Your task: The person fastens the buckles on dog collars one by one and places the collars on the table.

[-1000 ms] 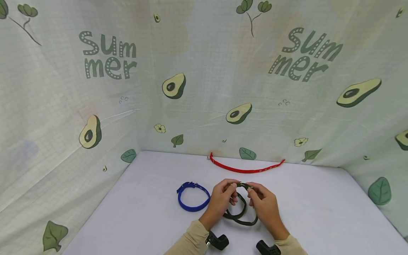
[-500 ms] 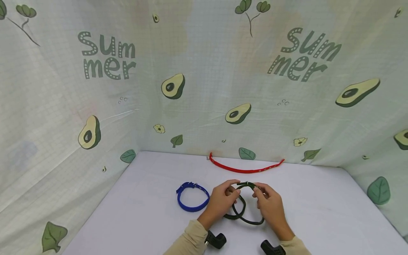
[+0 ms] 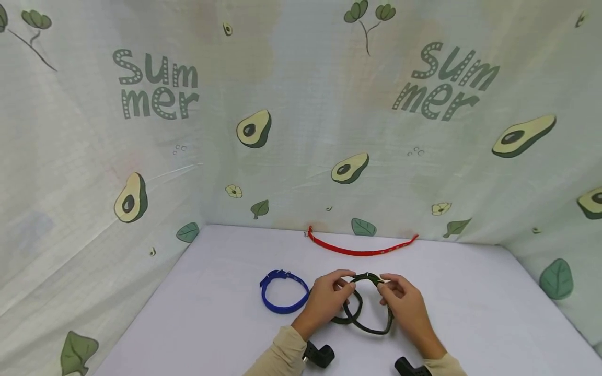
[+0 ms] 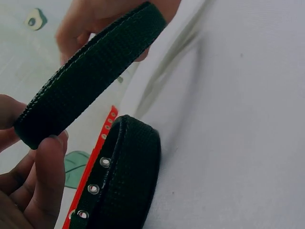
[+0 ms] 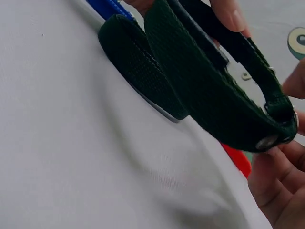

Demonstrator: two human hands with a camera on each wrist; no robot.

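Both hands hold a dark green collar point(image 3: 371, 331), closed into a loop and raised off the table. My left hand point(image 3: 323, 298) pinches it on the left between thumb and fingers. On the right, the fingers of my right hand point(image 3: 408, 304) pinch it near its metal fitting, and a rivet shows in the right wrist view. A second dark green collar point(image 4: 138, 176), looped, with metal eyelets, lies on the table beneath and partly behind the left hand. To the left rests a buckled blue collar point(image 3: 284, 309).
At the back of the white table point(image 3: 211, 313) lies a red collar point(image 3: 362, 253), stretched out in a shallow curve near the wall. A printed cloth point(image 3: 291, 78) with avocados and leaves hangs behind and at the sides.
My right hand has shifted to the right and slightly toward me, and the held green loop is spread wider. My left hand has barely moved. The blue and red collars stay put.
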